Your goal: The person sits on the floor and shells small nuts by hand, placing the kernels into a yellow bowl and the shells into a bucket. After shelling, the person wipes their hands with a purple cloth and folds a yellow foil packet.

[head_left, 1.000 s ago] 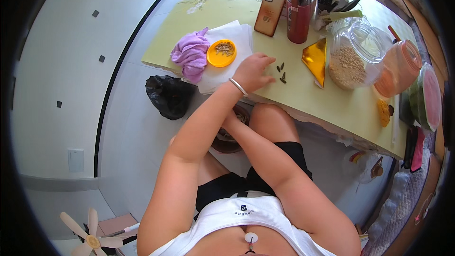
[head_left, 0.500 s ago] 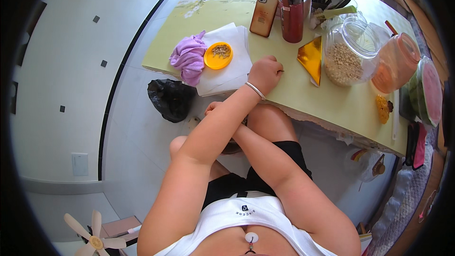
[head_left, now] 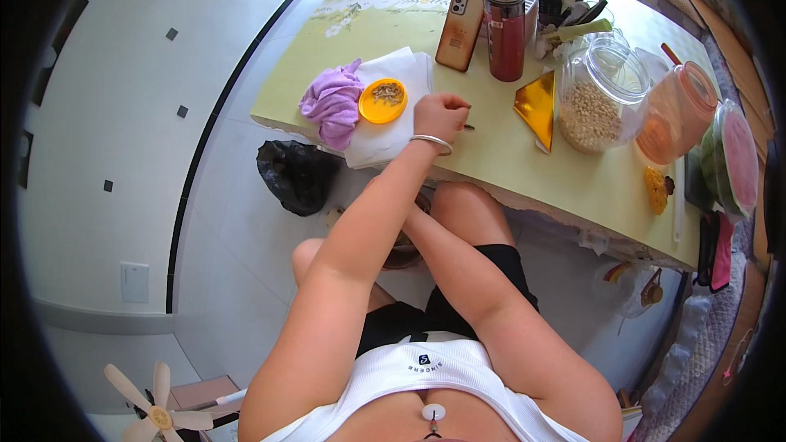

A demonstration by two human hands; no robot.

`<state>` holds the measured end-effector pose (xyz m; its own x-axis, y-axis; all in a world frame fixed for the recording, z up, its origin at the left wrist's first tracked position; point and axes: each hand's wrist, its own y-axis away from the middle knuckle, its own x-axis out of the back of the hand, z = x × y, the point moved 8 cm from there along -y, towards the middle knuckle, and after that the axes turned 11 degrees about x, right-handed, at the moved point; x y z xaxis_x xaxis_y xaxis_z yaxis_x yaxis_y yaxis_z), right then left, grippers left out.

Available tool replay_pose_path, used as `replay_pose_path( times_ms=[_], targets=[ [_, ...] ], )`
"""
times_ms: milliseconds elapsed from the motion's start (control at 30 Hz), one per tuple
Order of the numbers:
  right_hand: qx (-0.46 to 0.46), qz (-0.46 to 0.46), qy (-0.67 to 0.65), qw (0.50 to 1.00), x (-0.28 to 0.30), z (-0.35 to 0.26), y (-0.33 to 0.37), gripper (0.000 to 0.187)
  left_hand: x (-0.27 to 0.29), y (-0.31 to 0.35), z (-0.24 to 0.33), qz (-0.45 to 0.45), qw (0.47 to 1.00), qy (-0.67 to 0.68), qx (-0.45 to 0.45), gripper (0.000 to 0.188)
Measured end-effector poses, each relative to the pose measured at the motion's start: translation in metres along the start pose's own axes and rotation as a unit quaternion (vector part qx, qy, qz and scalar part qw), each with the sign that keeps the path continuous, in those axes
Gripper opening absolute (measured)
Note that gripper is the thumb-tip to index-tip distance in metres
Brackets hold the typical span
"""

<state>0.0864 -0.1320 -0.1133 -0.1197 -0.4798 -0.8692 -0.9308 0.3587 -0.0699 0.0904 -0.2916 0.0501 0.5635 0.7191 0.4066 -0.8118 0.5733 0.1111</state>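
Note:
My left hand [head_left: 440,118], with a silver bangle at its wrist, is over the table near its front edge. Its fingers are curled closed; what they may hold is too small to make out. A small dark sliver [head_left: 468,127] lies on the tabletop just right of it. Left of the hand, a yellow lid [head_left: 383,101] with small brownish bits sits on white paper sheets [head_left: 385,136]. My right forearm [head_left: 446,266] crosses beneath the left one, over my lap. My right hand is almost wholly hidden behind the left forearm. Below the crossing, a bowl-like vessel [head_left: 401,259] partly shows.
A purple cloth [head_left: 332,102] lies left of the lid, with a black bag [head_left: 296,176] below the table edge. Farther back stand a phone [head_left: 459,33], a red flask [head_left: 505,33], a gold triangular piece [head_left: 536,110], a jar of pale beans [head_left: 591,106] and a watermelon half [head_left: 731,160].
My left hand has moved left and slightly toward me, closer to the paper. The small dark sliver shows on the table beside it. My right hand is now more hidden.

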Motion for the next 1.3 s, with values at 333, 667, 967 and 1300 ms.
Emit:
replay_pose_path(
  times_ms=[333,667,967,1300],
  targets=[
    [-0.161,0.196,-0.1,0.962,-0.023,-0.063,0.014,0.025,0.092,0.047,0.011,-0.08,0.967,-0.235,-0.054,0.012],
    [-0.138,0.216,-0.132,0.957,-0.029,-0.059,0.015,0.023,0.107,0.077,-0.019,-0.081,0.922,-0.378,-0.02,0.014],
    [-0.056,0.102,-0.332,0.936,-0.011,-0.038,0.003,0.029,-0.007,0.041,0.031,0.014,0.891,-0.351,-0.288,0.007],
    [-0.005,0.186,-0.151,0.971,-0.003,-0.043,0.006,0.023,0.018,0.046,0.011,0.061,0.894,-0.344,-0.281,0.007]
  ],
)
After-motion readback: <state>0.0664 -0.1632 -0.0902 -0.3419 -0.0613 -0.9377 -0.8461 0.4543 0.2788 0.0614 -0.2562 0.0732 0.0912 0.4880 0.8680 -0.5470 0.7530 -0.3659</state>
